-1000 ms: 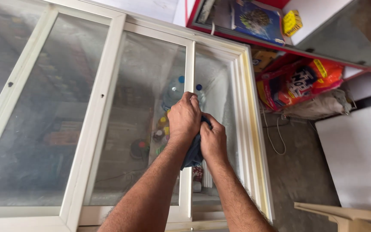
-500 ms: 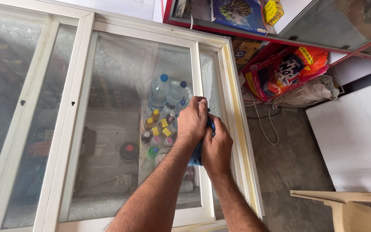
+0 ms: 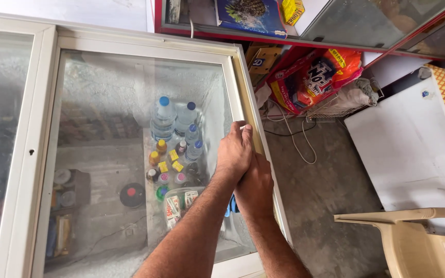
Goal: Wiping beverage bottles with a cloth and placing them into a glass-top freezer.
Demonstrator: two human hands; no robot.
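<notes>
Your left hand (image 3: 234,153) lies across your right hand (image 3: 256,185), its fingers curled onto the cream frame (image 3: 246,110) at the right edge of the freezer's sliding glass lid (image 3: 130,154); your right hand hides nearly all of a blue cloth (image 3: 231,206), and you cannot tell how its fingers grip. Frosted glass blurs the inside, though four blue-capped water bottles (image 3: 164,119) show. Bare concrete floor (image 3: 325,175) lies open rightward, a plastic chair (image 3: 418,234) cut off at the corner.
</notes>
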